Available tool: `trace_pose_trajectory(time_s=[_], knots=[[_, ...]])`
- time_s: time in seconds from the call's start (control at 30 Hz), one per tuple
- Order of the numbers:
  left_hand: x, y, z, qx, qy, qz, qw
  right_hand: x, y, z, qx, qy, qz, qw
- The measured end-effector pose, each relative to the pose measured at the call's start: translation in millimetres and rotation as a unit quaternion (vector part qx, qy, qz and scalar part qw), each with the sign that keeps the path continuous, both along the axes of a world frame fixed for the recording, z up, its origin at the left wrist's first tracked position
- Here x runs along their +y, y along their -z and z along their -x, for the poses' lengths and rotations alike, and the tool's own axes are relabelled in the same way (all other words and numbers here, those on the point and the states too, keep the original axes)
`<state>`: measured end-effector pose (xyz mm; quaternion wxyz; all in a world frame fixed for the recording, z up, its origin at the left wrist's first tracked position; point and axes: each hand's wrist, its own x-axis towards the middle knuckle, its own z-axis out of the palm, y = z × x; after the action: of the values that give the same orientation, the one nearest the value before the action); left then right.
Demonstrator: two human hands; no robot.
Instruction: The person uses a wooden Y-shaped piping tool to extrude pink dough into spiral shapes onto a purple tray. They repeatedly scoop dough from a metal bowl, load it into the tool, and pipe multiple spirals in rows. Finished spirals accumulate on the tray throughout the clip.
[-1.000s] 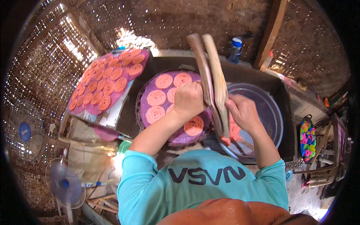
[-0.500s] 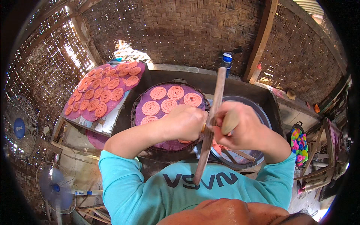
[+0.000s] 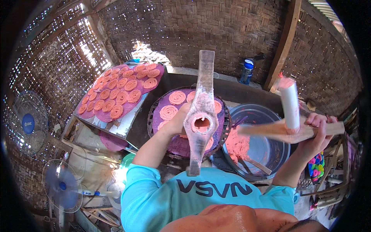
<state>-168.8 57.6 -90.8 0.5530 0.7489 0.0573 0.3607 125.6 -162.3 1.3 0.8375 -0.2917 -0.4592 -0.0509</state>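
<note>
My left hand (image 3: pixel 178 120) is wrapped round a wooden press body (image 3: pixel 205 96), mostly hidden behind it. The long flat bar stands lengthwise over the round tray, its round central hole facing up and smeared with pink dough. Out to the right, my right hand (image 3: pixel 319 127) grips one end of a wooden plunger (image 3: pixel 266 132). A white cylinder rises from that crossbar, pink dough on its tip. Under the press is a round tray (image 3: pixel 150 129) with a purple sheet and pink dough spirals (image 3: pixel 169 112). Between my hands, pink dough (image 3: pixel 236 146) lies in a grey basin (image 3: pixel 286 154).
A wooden-handled spatula (image 3: pixel 257 165) rests in the basin. At left, a slanted board carries purple sheets with many dough spirals (image 3: pixel 114 94). Two fans (image 3: pixel 28 124) stand further left. A blue-capped bottle (image 3: pixel 246 72) stands by the woven wall (image 3: pixel 185 34); a colourful basket (image 3: pixel 316 167) is at right.
The two wooden parts, close together between my hands before, are now apart. My right hand has swung right with the plunger; the press body has turned its hole upward in my left.
</note>
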Motion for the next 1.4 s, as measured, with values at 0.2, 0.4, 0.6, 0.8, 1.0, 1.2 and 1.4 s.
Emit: trace_pose_trajectory(time_s=[0.2, 0.4, 0.6, 0.8, 1.0, 1.2, 1.4], knots=[[2.6, -2.4, -39.3, -0.082, 0.050, 0.015, 0.995, 33.2, 25.3, 25.8, 0.051, -0.025, -0.159, 0.986], [-20.9, -30.2, -45.2, -0.354, 0.076, 0.104, 0.926, 69.3, 85.4, 73.4, 0.079, -0.200, 0.129, 0.968], [-10.6, -1.4, 39.3, -0.424, -0.062, 0.140, 0.893, 18.8, 233.2, 1.7, -0.354, 0.082, 0.803, 0.472], [-5.6, 5.3, 89.2, -0.548, -0.162, 0.219, 0.791, 4.0, 236.7, -26.8, -0.359, -0.040, 0.871, 0.332], [-0.3, -16.3, 86.7, -0.557, -0.060, 0.151, 0.814, 9.4, 182.0, -52.2, -0.459, 0.043, 0.803, 0.379], [-2.0, -13.4, 110.2, -0.523, -0.054, 0.121, 0.842, 52.1, 211.0, -115.8, -0.553, 0.172, 0.629, 0.518], [-11.7, -13.1, 105.1, -0.485, -0.037, 0.132, 0.864, 73.5, 285.9, -131.5, -0.481, 0.075, 0.658, 0.574]])
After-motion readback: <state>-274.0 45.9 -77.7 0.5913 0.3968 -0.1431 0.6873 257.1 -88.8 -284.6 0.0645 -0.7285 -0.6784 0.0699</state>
